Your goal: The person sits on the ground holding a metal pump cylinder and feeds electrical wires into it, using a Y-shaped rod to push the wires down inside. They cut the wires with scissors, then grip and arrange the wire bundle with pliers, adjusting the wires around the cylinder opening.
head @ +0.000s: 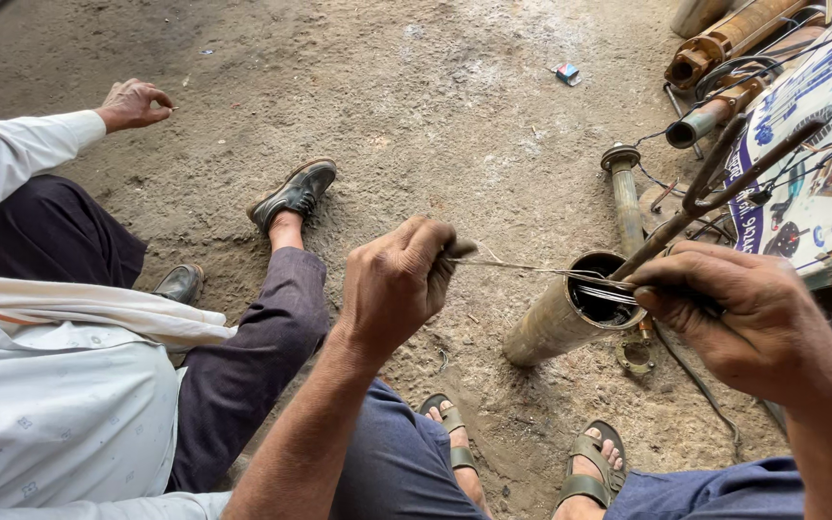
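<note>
My left hand (399,281) is closed around the end of thin pale strips (522,268) that run right into the open mouth of a dirty metal cylinder (560,318) lying tilted on the ground. My right hand (739,313) grips a rusty rod tool (715,197) with a hooked end, right at the cylinder's mouth. The rod slants up to the right. Several strips show inside the cylinder's dark opening.
Another person in a white shirt and dark trousers sits at left, one hand (132,103) raised, a black shoe (293,195) on the dirt floor. Rusty pipes (724,43) and a printed board (811,164) lie at the upper right. My sandalled feet (589,467) rest below.
</note>
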